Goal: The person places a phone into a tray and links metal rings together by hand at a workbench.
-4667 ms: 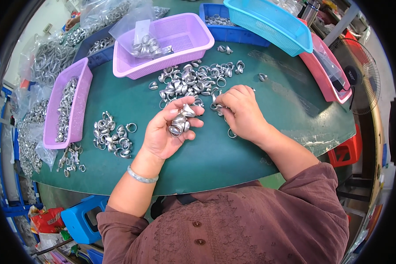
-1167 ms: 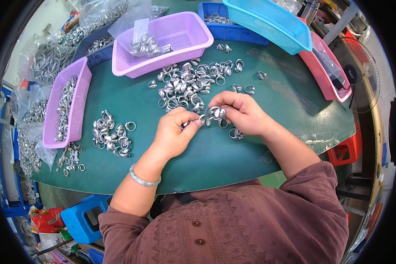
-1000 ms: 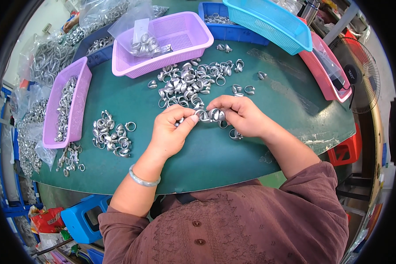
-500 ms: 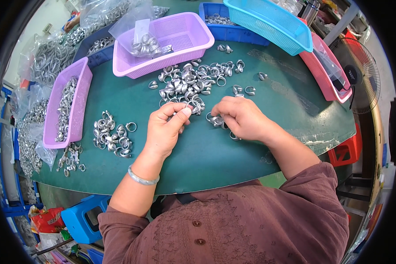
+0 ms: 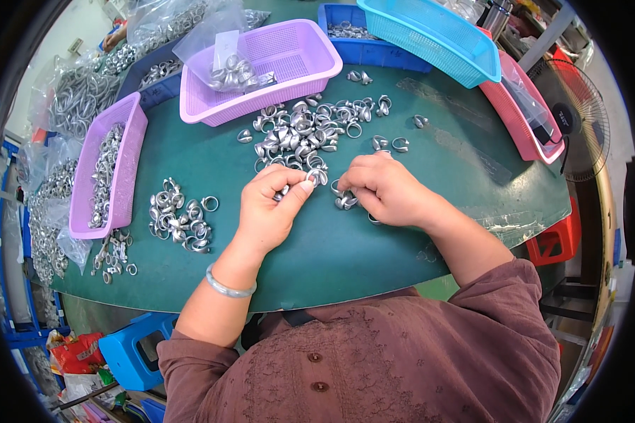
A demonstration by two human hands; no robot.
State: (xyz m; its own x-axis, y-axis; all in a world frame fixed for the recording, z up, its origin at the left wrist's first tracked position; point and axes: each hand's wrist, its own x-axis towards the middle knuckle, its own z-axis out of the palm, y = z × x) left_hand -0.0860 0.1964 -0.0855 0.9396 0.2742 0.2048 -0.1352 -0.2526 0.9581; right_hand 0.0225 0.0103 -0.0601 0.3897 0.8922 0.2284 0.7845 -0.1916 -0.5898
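My left hand (image 5: pixel 269 206) pinches a silver ring (image 5: pixel 319 175) between thumb and fingers at the near edge of a large heap of silver rings (image 5: pixel 300 134). Other rings show by its curled fingers; whether it holds those too I cannot tell. My right hand (image 5: pixel 389 187) is closed, fingers bent down over a small cluster of rings (image 5: pixel 346 201) on the green tabletop (image 5: pixel 317 247). Its fingertips are partly hidden, so what sits between them is unclear. A separate pile of rings (image 5: pixel 180 217) lies left of my left forearm.
A purple basket (image 5: pixel 310 67) with a bag of rings stands behind the heap; another purple basket (image 5: pixel 135 155) is at left. Blue bins (image 5: pixel 381 55), a light-blue basket (image 5: pixel 437 42) and a pink basket (image 5: pixel 504 113) line the back. A fan (image 5: pixel 585 120) stands at right.
My left hand has shifted slightly right, and the ring at its fingertips has turned. My right hand stays over the small cluster, with slightly more of those rings showing.
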